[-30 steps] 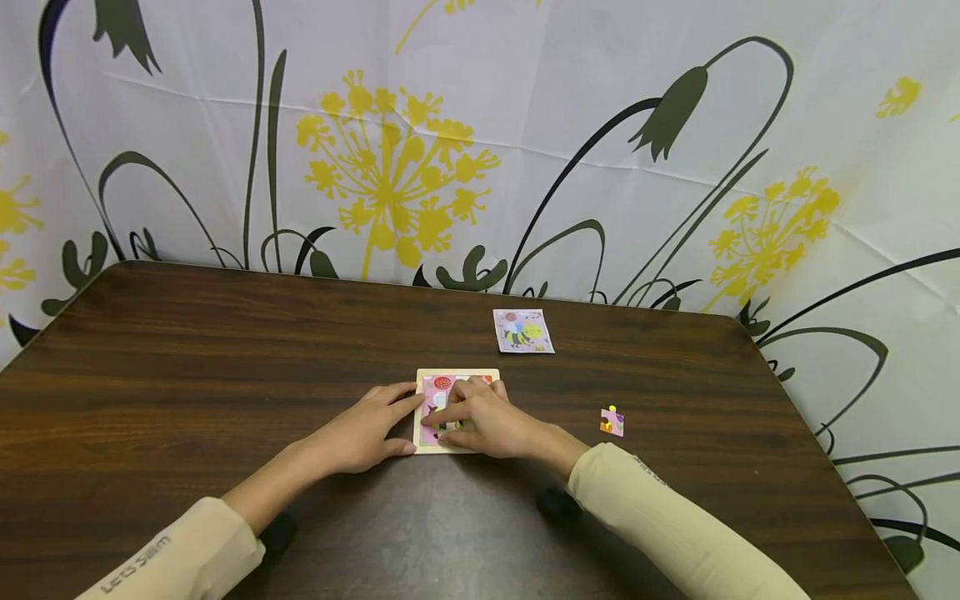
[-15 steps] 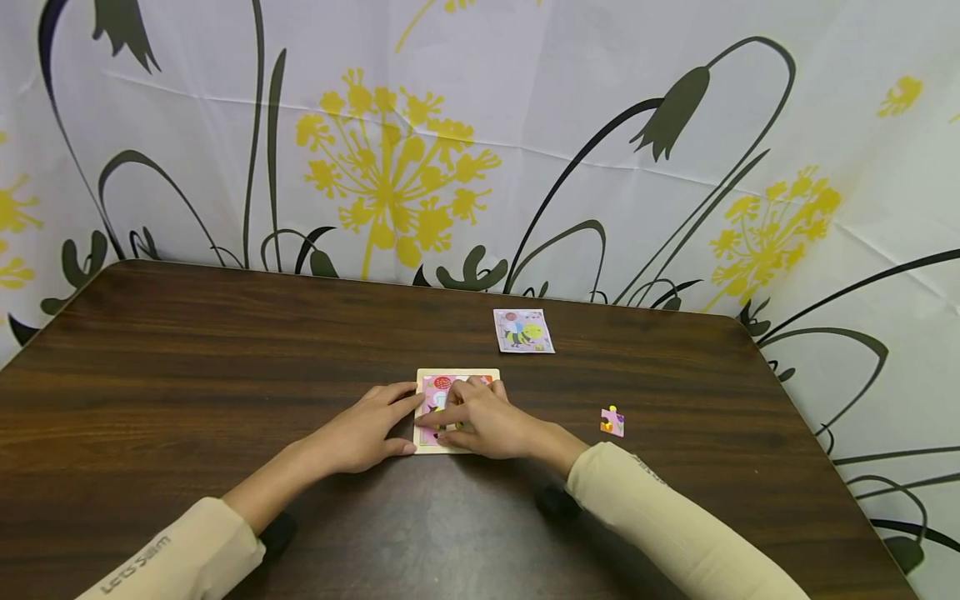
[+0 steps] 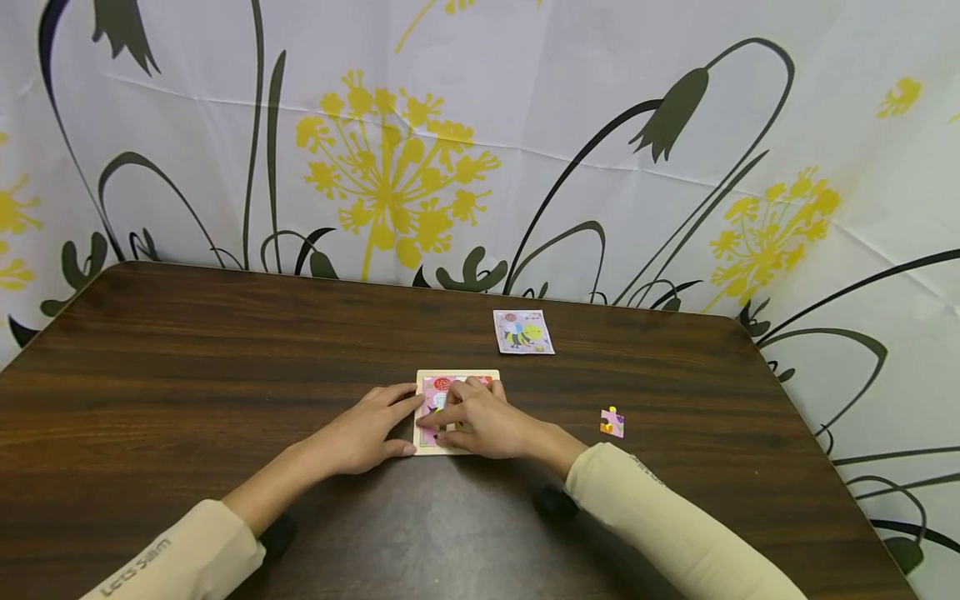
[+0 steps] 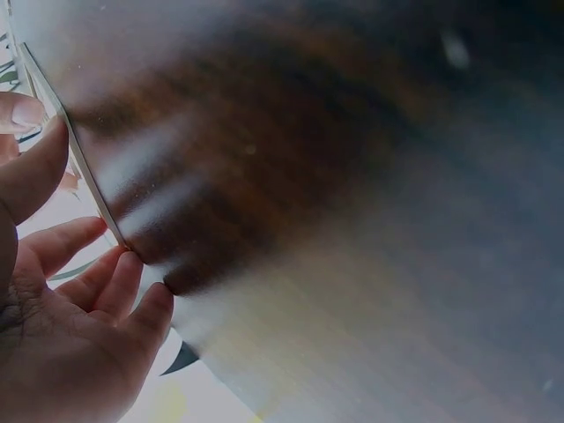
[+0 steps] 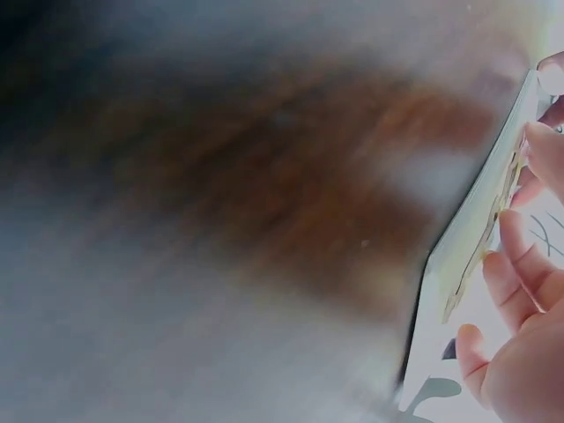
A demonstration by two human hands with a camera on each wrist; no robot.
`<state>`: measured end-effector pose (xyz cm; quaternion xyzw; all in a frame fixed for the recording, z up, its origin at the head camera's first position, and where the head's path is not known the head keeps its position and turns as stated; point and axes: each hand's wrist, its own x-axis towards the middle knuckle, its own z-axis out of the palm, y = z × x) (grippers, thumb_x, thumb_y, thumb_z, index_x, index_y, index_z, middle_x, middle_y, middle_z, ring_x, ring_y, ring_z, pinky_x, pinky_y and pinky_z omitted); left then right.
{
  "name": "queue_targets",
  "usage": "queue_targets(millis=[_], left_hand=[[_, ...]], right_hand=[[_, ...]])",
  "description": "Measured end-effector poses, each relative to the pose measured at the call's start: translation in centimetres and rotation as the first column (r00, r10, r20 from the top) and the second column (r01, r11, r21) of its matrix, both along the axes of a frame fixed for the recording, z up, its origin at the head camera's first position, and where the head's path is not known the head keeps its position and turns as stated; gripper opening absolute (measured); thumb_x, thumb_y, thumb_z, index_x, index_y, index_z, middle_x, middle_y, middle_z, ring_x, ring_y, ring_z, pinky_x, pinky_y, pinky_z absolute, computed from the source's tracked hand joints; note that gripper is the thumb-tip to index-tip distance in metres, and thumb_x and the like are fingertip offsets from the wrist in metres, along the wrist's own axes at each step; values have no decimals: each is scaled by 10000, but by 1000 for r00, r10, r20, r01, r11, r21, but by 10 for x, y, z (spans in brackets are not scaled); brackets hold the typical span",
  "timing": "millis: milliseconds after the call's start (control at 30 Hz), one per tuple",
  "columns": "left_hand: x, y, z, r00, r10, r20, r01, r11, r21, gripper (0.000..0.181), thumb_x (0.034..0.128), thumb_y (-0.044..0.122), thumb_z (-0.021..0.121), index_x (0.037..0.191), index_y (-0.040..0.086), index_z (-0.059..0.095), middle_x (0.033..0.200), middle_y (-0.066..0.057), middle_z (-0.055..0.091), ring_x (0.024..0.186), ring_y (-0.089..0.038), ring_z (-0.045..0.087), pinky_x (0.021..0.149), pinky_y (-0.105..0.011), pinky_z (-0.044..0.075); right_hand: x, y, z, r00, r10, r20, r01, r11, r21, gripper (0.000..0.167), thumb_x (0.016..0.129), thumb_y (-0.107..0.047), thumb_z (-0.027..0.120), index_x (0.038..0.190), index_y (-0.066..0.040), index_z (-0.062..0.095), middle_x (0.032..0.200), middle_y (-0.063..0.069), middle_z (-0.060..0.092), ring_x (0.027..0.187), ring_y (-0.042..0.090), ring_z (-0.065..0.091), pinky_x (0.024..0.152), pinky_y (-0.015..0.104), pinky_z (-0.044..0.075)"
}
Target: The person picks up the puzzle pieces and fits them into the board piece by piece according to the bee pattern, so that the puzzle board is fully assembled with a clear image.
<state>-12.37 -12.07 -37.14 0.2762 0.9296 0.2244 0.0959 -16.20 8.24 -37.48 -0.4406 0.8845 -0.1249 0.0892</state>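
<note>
A small square jigsaw puzzle (image 3: 429, 408) in a pale wooden frame (image 3: 457, 372) lies flat on the table, with pink pieces and a red round shape showing. My left hand (image 3: 363, 429) touches the frame's left edge with thumb and fingers spread, fingertips along the rim (image 4: 95, 192) in the left wrist view. Over the puzzle's right part, my right hand (image 3: 491, 423) rests its fingertips on the pieces and hides much of the picture. In the right wrist view its fingers meet the top of the board (image 5: 454, 256). Whether it pinches a piece is not seen.
One loose pink jigsaw piece (image 3: 616, 423) lies on the dark wooden table (image 3: 225, 350) to the right of the frame. Behind the frame lies a square card (image 3: 525, 332) with a bee picture. A flower-print curtain (image 3: 570, 100) hangs along the table's back edge.
My right index fingertip has slid slightly left toward the frame's left side. The left hand, frame, loose piece and card stay where they were.
</note>
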Motion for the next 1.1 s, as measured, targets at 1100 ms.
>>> queue_targets(millis=[1100], left_hand=[[0,0,-1,1000,-3,-7,3,1000,9,586,846,230,659,1322,-34,441,1360,-243,361,1200,-386,369,908,-499,375]], right_hand=[[0,0,-3,999,12,39,-10,998,-60,264,839,-253,673,1102,-248,688,1030,-42,467,980,123,420,769,376,243]])
